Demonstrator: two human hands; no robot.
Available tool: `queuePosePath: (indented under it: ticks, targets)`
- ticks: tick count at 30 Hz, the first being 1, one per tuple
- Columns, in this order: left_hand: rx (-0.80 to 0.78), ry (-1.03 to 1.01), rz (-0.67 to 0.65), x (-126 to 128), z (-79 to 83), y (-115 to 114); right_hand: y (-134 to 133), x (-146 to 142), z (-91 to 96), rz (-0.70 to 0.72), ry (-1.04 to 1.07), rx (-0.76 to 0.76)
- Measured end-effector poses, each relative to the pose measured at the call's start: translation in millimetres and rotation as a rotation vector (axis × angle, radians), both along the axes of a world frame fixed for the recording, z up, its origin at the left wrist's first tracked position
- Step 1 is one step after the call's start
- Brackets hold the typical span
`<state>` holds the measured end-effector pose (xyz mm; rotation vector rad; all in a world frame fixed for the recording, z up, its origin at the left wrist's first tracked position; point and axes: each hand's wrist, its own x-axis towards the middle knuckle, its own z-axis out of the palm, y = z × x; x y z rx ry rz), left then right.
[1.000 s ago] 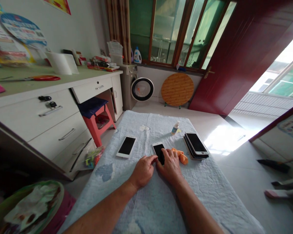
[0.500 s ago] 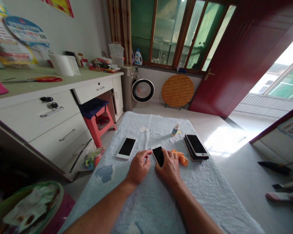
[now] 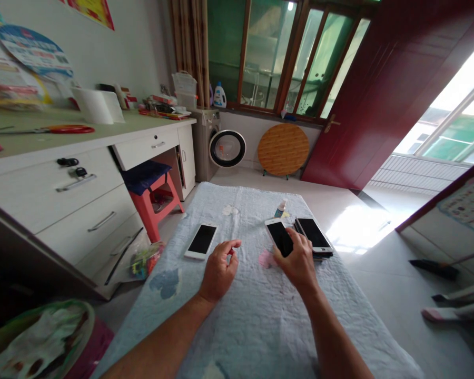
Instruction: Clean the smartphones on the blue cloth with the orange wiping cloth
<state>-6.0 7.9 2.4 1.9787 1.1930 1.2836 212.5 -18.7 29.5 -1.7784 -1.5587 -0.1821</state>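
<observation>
My right hand (image 3: 300, 263) grips a white smartphone (image 3: 278, 236) with a dark screen by its sides, fingers along the right edge and thumb at the lower left. This phone is just left of a stack of smartphones (image 3: 315, 234), the top one white-framed. My left hand (image 3: 220, 268) hangs over the cloth, empty, its fingers half curled with a gap between index finger and thumb. Left of it lies another white smartphone (image 3: 201, 241), screen up. A small spray bottle (image 3: 280, 209) stands behind the held phone. The orange cloth seen earlier is hidden now.
A pale blue quilted cover (image 3: 253, 310) lies over the table. White drawers (image 3: 75, 195) and a red stool (image 3: 154, 200) stand to the left. A bin (image 3: 82, 337) is at the lower left, a washing machine (image 3: 205, 142) with its door ajar behind.
My right hand has carried the smartphone rightward, from between both hands to beside the stack. My left hand has come away from that phone. The orange cloth has gone out of sight.
</observation>
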Motion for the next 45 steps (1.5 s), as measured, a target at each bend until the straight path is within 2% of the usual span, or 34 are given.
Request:
queuePosePath:
  ticks: [4, 7, 10, 13, 23, 27, 30, 34, 36, 38, 40, 45]
  targets:
    - [0.011, -0.004, 0.001, 0.5, -0.5, -0.5, 17.3, 55.9, 15.1, -0.188, -0.030, -0.020]
    - [0.028, -0.013, 0.000, 0.9, 0.2, -0.8, 29.1, 88.6, 19.4, -0.291, -0.058, -0.082]
    - [0.043, -0.019, 0.002, 0.8, 0.5, -0.7, 36.3, 105.9, 15.5, -0.347, -0.090, -0.161]
    - [0.048, -0.015, 0.007, 0.0, 0.9, -0.1, 39.3, 111.7, 7.8, -0.364, -0.129, -0.227]
    - [0.132, 0.009, 0.061, -5.8, 1.0, 5.5, 42.2, 112.7, 0.3, -0.383, -0.160, -0.327]
    - [0.181, 0.071, 0.143, -14.6, 4.5, 12.8, 40.1, 112.4, -1.1, -0.382, -0.165, -0.349]
    - [0.221, 0.230, 0.274, -24.9, 7.7, 22.5, 35.4, 110.5, 1.1, -0.381, -0.154, -0.350]
    - [0.135, 0.577, 0.474, -37.7, 11.2, 32.3, 24.1, 97.4, 13.5, -0.390, -0.130, -0.230]
    - [0.032, 0.726, 0.531, -41.7, 12.5, 33.2, 18.0, 85.1, 19.7, -0.254, -0.108, -0.197]
    - [-0.069, 0.842, 0.548, -44.2, 13.0, 32.5, 13.4, 71.2, 21.3, -0.022, -0.063, -0.271]
    - [-0.143, 0.914, 0.537, -45.7, 12.1, 31.9, 11.3, 58.4, 16.2, 0.138, -0.058, -0.349]
    - [-0.235, 0.949, 0.491, -48.9, 7.5, 34.9, 12.9, 38.1, -13.2, 0.063, -0.120, -0.322]
